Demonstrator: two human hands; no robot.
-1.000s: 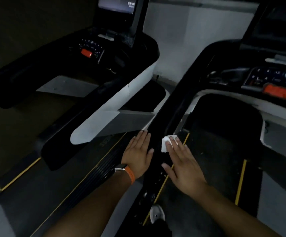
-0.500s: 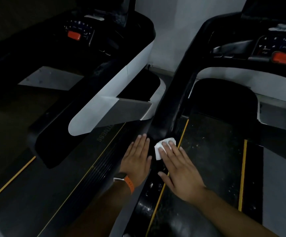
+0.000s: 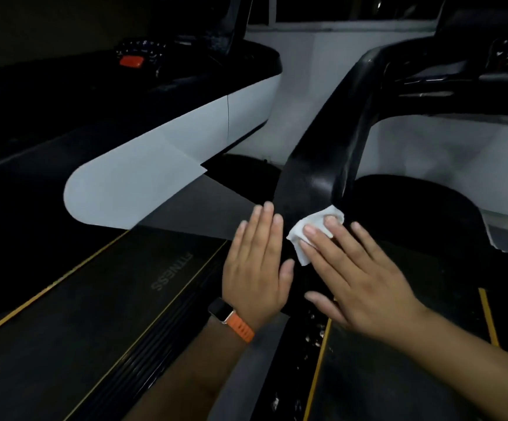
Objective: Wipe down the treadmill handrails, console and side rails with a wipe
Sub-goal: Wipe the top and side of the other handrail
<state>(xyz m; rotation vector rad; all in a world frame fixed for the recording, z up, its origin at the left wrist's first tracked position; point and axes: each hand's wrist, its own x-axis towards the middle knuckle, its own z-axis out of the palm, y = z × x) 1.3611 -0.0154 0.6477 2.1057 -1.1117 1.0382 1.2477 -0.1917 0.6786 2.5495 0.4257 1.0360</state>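
Dim room; a pale grey wall stands well beyond the right grip, a dark grey-framed window strip above it

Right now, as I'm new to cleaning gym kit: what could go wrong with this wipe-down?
1. The right hand only presses the wipe on the handrail with flat fingers, so it may slip out.
2. The wipe is small and bunched, so it may miss patches.
3. Shiny drops lie on the side rail below; the left hand, flat nearby, could perhaps slide there.
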